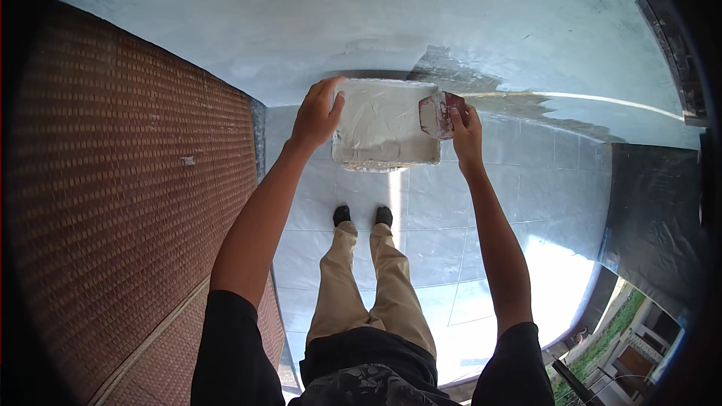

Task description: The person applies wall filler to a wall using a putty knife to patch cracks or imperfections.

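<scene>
In front of me is a rectangular tub [386, 166] with paste-crusted sides, holding smooth off-white paste [383, 120]. My left hand [317, 114] grips the tub's left side, with the thumb at the rim and the fingers by the far left corner. At the opposite side my right hand [466, 129] pinches a dark red, paste-smeared scraper [441, 114], its blade over the tub's right rim. What supports the tub from below is hidden.
A wall [361, 7] with pale grey coating and a darker patch [455, 66] rises ahead. Woven brown panels [150, 127] stand along my left. Grey tiles [444, 240] cover the floor under my feet. A dark sheet [650, 210] hangs at the right.
</scene>
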Tool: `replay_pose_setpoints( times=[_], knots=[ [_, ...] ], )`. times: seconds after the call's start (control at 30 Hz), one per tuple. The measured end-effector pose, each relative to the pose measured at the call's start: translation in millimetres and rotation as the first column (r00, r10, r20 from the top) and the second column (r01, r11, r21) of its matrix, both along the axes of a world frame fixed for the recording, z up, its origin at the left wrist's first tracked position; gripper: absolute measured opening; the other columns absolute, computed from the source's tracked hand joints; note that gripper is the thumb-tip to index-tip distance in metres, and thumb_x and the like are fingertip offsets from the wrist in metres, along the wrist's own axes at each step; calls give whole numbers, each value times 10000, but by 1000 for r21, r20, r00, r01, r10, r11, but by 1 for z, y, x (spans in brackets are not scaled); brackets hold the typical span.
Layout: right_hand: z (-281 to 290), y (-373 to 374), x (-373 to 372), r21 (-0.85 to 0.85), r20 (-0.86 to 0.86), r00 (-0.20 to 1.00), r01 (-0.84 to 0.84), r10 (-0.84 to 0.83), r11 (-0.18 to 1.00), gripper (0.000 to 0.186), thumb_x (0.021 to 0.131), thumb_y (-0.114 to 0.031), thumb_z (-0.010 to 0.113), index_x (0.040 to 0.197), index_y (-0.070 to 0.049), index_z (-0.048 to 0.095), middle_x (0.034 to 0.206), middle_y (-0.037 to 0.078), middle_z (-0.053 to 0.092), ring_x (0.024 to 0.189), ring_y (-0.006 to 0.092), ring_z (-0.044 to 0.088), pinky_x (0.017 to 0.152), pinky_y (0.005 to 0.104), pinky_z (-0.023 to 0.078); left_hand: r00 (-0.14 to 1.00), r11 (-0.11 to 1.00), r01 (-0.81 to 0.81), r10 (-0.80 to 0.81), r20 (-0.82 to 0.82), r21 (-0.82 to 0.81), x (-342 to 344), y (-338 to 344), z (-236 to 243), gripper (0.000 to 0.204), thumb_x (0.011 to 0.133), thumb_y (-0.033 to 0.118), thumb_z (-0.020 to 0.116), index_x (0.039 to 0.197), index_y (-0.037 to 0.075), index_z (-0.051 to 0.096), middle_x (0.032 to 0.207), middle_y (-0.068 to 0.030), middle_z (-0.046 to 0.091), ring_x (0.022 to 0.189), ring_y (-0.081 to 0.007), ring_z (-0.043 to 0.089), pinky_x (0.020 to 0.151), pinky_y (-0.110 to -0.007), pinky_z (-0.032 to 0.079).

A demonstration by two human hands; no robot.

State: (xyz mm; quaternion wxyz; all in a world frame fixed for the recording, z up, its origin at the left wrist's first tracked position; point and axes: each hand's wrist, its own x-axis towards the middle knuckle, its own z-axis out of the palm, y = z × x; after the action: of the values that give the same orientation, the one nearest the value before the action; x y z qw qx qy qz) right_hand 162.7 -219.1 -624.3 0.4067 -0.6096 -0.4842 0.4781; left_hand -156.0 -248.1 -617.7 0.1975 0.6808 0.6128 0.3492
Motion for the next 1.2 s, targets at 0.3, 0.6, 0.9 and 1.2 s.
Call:
replay_pose_setpoints(
  times=[0.3, 0.6, 0.9, 1.2],
  knots=[
    [-130, -47, -16, -7, 263, 949, -176, 172, 984, 247, 1008, -168, 564, 1205, -22, 595, 1059, 137, 717, 952, 194, 687, 866, 331, 507, 985, 971, -113, 138, 106, -211, 10, -88, -165, 357, 966, 123, 548, 1305, 11, 537, 1286, -202, 586, 1228, -363, 543, 1041, -439, 435],
    [-188, -42, -38, 127, 508, 795, -449, 331, 884, 216, 961, -97, 583, 1164, -35, 625, 1080, 136, 722, 915, 298, 673, 843, 400, 508, 919, 919, -273, 337, 206, -283, 26, -107, -249, 473, 983, 146, 541, 1415, -3, 422, 1326, -233, 536, 1273, -370, 513, 1062, -439, 407],
    [-205, -42, -60, 293, 663, 683, -613, 305, 734, 178, 941, -80, 605, 1105, -131, 656, 952, 18, 702, 828, 258, 591, 738, 404, 413, 879, 919, -238, 341, 332, -314, 36, -91, -275, 514, 1008, 178, 522, 1466, 3, 369, 1358, -207, 551, 1277, -272, 527, 1088, -374, 377],
    [-198, -61, -66, 265, 721, 602, -698, 345, 665, 179, 920, -75, 644, 1071, -166, 674, 928, -20, 670, 864, 222, 564, 814, 378, 389, 880, 921, -229, 335, 337, -317, 39, -87, -276, 535, 1008, 181, 512, 1471, -17, 332, 1390, -232, 525, 1294, -303, 515, 1094, -378, 368]
  ],
)
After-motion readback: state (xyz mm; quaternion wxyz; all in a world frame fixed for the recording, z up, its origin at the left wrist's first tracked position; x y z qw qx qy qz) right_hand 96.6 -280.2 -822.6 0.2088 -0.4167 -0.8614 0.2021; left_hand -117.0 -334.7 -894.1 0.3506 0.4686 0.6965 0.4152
